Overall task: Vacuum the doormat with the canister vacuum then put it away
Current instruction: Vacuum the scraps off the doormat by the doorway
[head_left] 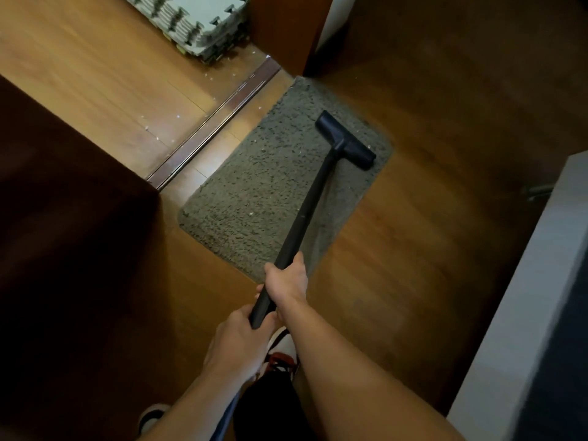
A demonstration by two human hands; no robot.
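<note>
View from above, looking down at a wooden floor (429, 218) by a doorway. A person holds the black wand (305, 211) of a vacuum in both hands. The right hand (286, 278) is farther along the wand, its grip clamped round the tube. The left hand (241, 335) holds the near end, its grip also wrapped tight around it. The wand slopes away to a wide black floor head (345, 140), which rests on the far right part of a shaggy grey-brown doormat (248, 192). The doormat lies just beside a dark door threshold (216, 122). Small pale specks show on the pile, and more lie on the floor beyond the threshold, near a stack of foam tiles (191, 23). The canister itself is out of view. Judging by the specks, vacuuming is under way but unfinished: much of the doormat looks uncleaned, and putting the vacuum away is yet to come.
</note>
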